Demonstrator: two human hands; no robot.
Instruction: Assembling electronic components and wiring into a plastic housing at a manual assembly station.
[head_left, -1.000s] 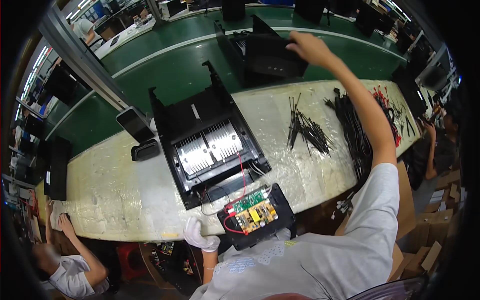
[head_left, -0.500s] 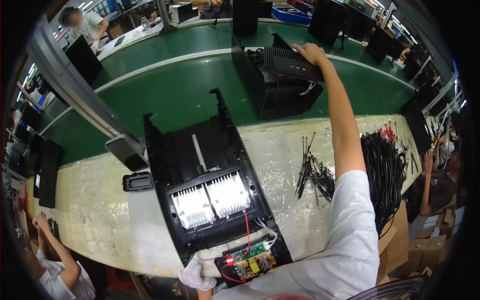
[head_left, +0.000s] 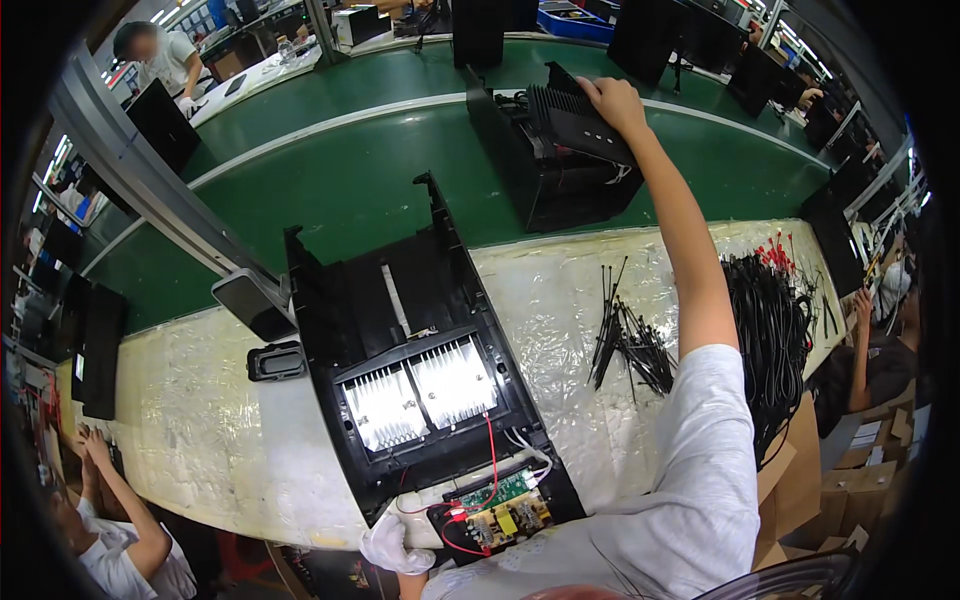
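1. The green conveyor belt (head_left: 400, 170) runs along the far side of my plastic-covered workbench (head_left: 200, 400).
2. In front of me lies an open black housing (head_left: 350, 275) with silver finned heat sinks (head_left: 455, 385).
3. Far right, another black housing (head_left: 570, 195) stands on the belt, its ribbed black panel (head_left: 580, 130) tilted at the top.
4. My right hand (head_left: 617, 107) curls over that panel's far edge; I cannot tell whether it pinches.
5. My gloved left hand (head_left: 388, 550) is half curled, near left of the wired circuit board (head_left: 508, 515); its grip is unclear.
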